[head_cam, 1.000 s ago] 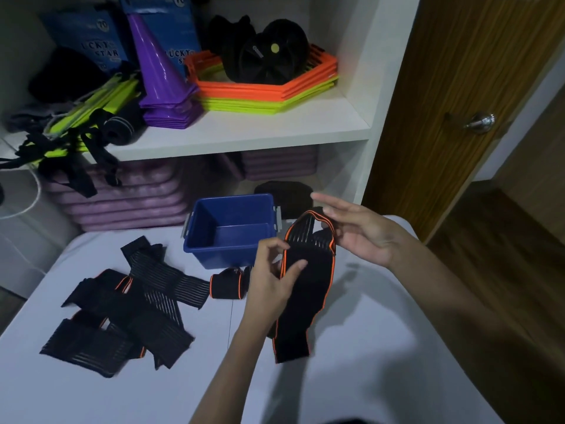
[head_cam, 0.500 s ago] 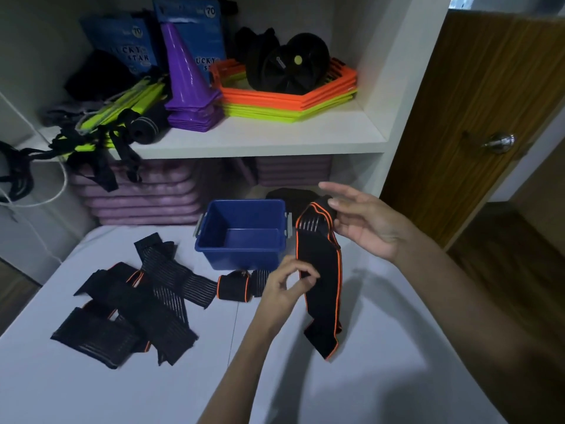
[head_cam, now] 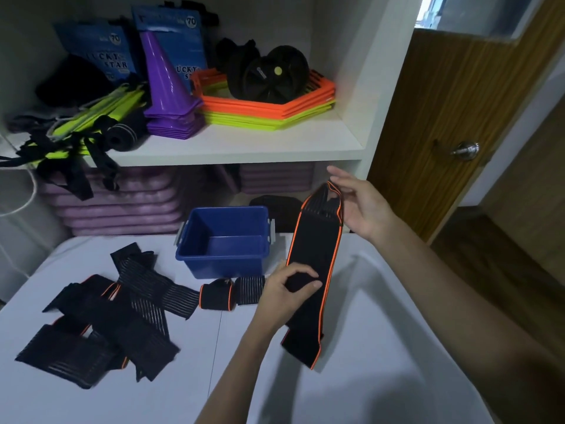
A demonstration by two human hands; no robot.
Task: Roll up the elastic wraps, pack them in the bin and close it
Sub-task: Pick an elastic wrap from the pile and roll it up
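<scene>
Wrap drawn out straighter than a second earlier, at 3 o'clock of empty bin; pinched midway by left hand, top hung on loose-fingered right hand. Rolling judged not begun.

The blue bin stands open-topped at the back of the counter, under the front edge of the shelf. Two rolled wraps lie just before its front wall. To the left a pile of flat wraps covers much of the counter. To the right of the bin the stretched wrap held between the left hand and the right hand bars that side. Bare counter lies in front and to the right.
</scene>
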